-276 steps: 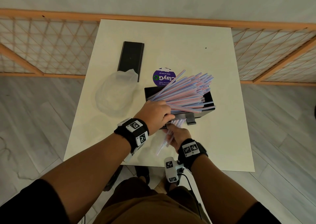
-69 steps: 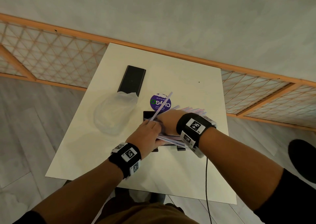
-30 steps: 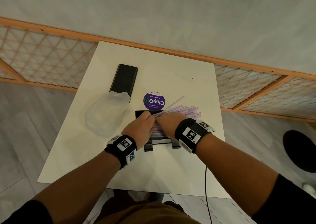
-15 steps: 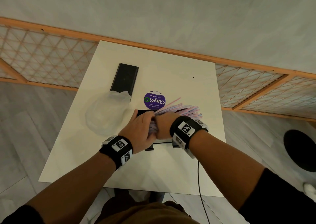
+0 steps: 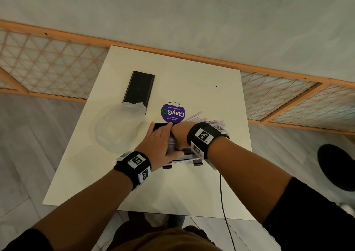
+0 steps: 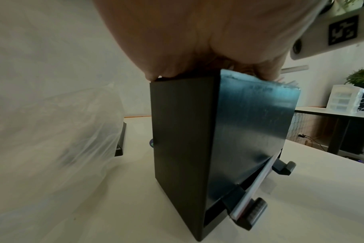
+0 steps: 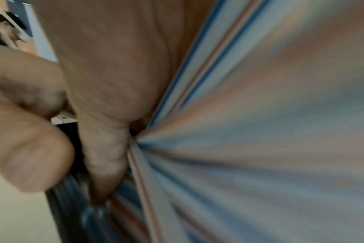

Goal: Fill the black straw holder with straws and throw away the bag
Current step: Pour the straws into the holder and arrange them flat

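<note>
The black straw holder stands near the middle of the white table; in the left wrist view the holder is upright with one straw lying in its bottom slot. Striped straws fill its top, their ends poking out to the right. My left hand lies flat over the holder's left end, fingers straight, thumb on the near side. My right hand is on top of the bundle, its fingers curled down round the straws. The clear plastic bag lies crumpled to the left.
A flat black lid lies at the back left, its near end under the bag. A round purple sticker sits just behind the holder. A wooden lattice rail runs behind the table. A cable hangs off the front edge.
The fanned straws have been pushed down and squared into the holder. My left hand slid from pinching the bundle to lying flat over the holder's left end. The right hand stays on top.
</note>
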A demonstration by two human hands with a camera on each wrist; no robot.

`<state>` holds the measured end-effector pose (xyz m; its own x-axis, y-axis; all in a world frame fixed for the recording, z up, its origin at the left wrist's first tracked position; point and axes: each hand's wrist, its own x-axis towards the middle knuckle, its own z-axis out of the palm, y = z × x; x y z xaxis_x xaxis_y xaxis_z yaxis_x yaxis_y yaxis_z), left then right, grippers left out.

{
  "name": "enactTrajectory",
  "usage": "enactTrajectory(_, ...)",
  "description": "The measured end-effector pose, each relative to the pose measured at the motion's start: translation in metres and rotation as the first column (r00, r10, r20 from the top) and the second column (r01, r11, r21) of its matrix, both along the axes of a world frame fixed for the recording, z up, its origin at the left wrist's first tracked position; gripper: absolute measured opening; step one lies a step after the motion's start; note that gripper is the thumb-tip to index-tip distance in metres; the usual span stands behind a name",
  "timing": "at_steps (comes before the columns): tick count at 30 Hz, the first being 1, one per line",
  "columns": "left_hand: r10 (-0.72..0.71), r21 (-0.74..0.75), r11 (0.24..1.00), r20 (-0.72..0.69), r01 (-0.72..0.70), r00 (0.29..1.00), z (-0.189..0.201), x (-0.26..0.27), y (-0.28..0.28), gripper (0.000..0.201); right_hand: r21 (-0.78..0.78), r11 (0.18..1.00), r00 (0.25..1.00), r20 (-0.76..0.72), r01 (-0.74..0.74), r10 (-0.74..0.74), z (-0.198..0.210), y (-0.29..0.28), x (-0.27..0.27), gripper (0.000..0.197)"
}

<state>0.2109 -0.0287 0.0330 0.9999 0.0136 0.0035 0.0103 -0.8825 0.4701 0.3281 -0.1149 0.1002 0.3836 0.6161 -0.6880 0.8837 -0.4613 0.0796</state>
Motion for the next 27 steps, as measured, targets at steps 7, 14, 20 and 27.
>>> enactTrajectory(7,-0.005,0.076,0.997,-0.025,0.007,1.0,-0.005,0.003,0.001,0.088,0.217,0.976,0.998,-0.057,0.032,-0.02,0.046,-0.028,0.012,0.035)
enactTrajectory(14,0.014,0.129,0.992,-0.057,-0.007,0.998,-0.002,0.007,-0.003,0.075,0.451,0.818,0.929,-0.081,0.357,-0.36,0.089,-0.09,0.033,0.042)
enactTrajectory(20,-0.021,0.168,0.985,-0.046,0.028,0.999,0.009,0.018,-0.006,0.069,0.335,0.715,0.785,-0.159,0.613,-0.599,0.082,-0.153,0.014,0.059)
enactTrajectory(27,0.022,0.023,1.0,-0.164,-0.018,0.986,0.019,0.027,-0.016,0.066,0.388,0.621,0.724,-0.231,0.682,-0.65,0.026,-0.152,-0.007,0.032)
